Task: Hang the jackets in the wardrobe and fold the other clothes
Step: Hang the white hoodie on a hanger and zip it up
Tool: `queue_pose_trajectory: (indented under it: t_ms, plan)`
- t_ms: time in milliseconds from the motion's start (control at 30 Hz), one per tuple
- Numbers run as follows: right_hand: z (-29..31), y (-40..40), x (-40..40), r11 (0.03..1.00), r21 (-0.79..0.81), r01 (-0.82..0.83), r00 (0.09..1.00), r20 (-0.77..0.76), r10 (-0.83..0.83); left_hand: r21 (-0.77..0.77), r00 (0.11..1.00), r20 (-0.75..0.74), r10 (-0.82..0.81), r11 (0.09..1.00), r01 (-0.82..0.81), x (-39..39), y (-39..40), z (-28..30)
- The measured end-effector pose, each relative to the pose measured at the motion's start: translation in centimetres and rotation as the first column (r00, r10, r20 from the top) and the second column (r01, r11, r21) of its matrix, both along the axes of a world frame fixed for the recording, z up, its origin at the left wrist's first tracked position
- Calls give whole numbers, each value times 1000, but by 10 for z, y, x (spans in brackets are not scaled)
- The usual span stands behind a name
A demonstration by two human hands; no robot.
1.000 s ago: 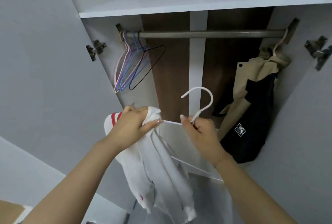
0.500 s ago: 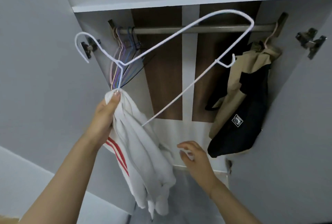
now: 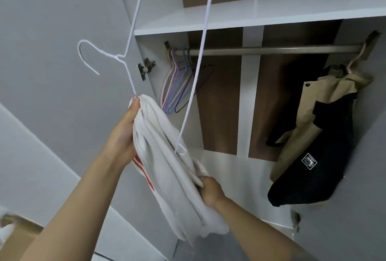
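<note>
My left hand (image 3: 125, 133) grips the top of a white jacket with red stripes (image 3: 171, 177) together with one end of a white wire hanger (image 3: 199, 58). The hanger stands tilted upward, its hook pointing left and its far end out of view above. My right hand (image 3: 208, 189) grips a fold of the jacket lower down. Behind them runs the wardrobe's metal rail (image 3: 271, 50). A beige and black jacket (image 3: 317, 135) hangs on a hanger at the rail's right end.
Several coloured wire hangers (image 3: 179, 85) hang bunched at the rail's left end. A white shelf (image 3: 271, 14) sits above the rail. The grey wardrobe door (image 3: 62, 72) stands open at left, with a hinge (image 3: 146, 68) on the side wall. A cardboard box (image 3: 16, 237) is at bottom left.
My right hand let go of the hanger, dropped, and now grips the jacket's lower part. My left hand swung the hanger upward with the jacket still in its grip.
</note>
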State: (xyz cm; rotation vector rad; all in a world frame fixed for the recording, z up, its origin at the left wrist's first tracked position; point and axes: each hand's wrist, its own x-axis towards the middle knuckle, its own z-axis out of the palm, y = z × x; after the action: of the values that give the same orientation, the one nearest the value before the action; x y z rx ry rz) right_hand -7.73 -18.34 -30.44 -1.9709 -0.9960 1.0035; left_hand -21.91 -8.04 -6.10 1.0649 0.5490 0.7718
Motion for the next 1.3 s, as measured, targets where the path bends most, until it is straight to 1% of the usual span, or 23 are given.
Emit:
queue_pose_trajectory:
  t_ms: [33, 100, 133, 167, 233, 300, 367, 400, 433, 500, 567, 600, 700, 800, 933, 1000, 1033, 1100, 1200, 1233, 1300]
  plan:
    - [-5, -2, 2, 999, 43, 16, 1000, 2, -16, 41, 1000, -30, -4, 999, 6, -4, 0, 1]
    - [1, -9, 17, 989, 140, 48, 991, -134, -29, 128, 996, -92, 8, 992, 3, -15, 3, 3]
    - [9, -13, 30, 984, 162, 68, 980, -194, -36, 167, 993, -113, 29, 986, -10, -22, 7, 4]
    - [19, -18, 45, 982, 165, 87, 974, -220, -49, 208, 989, -140, 54, 978, -24, -29, 10, 5]
    - [46, -30, 78, 976, 183, 118, 968, -239, -72, 280, 973, -220, 74, 960, -9, -44, 21, 4]
    - [77, -42, 111, 962, 232, 142, 967, -239, -85, 316, 948, -313, 60, 948, 45, -56, 28, 1]
    - [112, -50, 140, 950, 279, 139, 977, -195, -86, 350, 924, -381, 1, 926, 143, -63, 30, -3]
    - [131, -53, 152, 948, 301, 102, 986, -154, -57, 376, 908, -417, -40, 902, 212, -63, 30, -4]
    - [150, -56, 161, 952, 299, 57, 994, -104, -27, 409, 878, -472, -76, 864, 295, -61, 29, -4]
    - [183, -59, 177, 970, 243, 4, 1000, -13, 0, 466, 810, -572, -132, 760, 453, -53, 23, -3]
    - [206, -62, 189, 977, 211, -14, 999, 34, 7, 500, 762, -630, -151, 671, 547, -42, 18, -1]
    - [216, -65, 193, 979, 201, -26, 998, 56, 15, 512, 750, -645, -146, 645, 566, -36, 16, -1]
    - [234, -77, 198, 985, 159, -65, 994, 102, 50, 532, 717, -691, -93, 605, 592, -24, 18, -4]
    - [240, -86, 195, 988, 128, -85, 984, 165, 63, 571, 635, -770, 63, 510, 643, -13, 26, -12]
    - [245, -94, 187, 989, 136, -55, 978, 206, 26, 670, 598, -743, 302, 317, 672, 6, 26, -22]
    - [247, -97, 181, 987, 159, -37, 981, 194, 5, 705, 585, -695, 418, 239, 667, 17, 22, -29]
    - [248, -98, 178, 985, 173, -25, 985, 172, -5, 735, 595, -656, 464, 217, 642, 22, 18, -32]
    - [249, -97, 171, 975, 221, -27, 994, 109, 3, 795, 640, -595, 486, 240, 557, 29, 9, -38]
    - [255, -93, 162, 948, 302, -97, 995, 45, 87, 833, 697, -554, 455, 299, 466, 38, -2, -40]
    - [255, -93, 162, 943, 319, -90, 996, 23, 87, 849, 720, -528, 451, 307, 430, 39, -4, -41]
    - [254, -92, 168, 936, 351, 4, 997, -75, 23, 868, 783, -482, 393, 338, 364, 40, -9, -41]
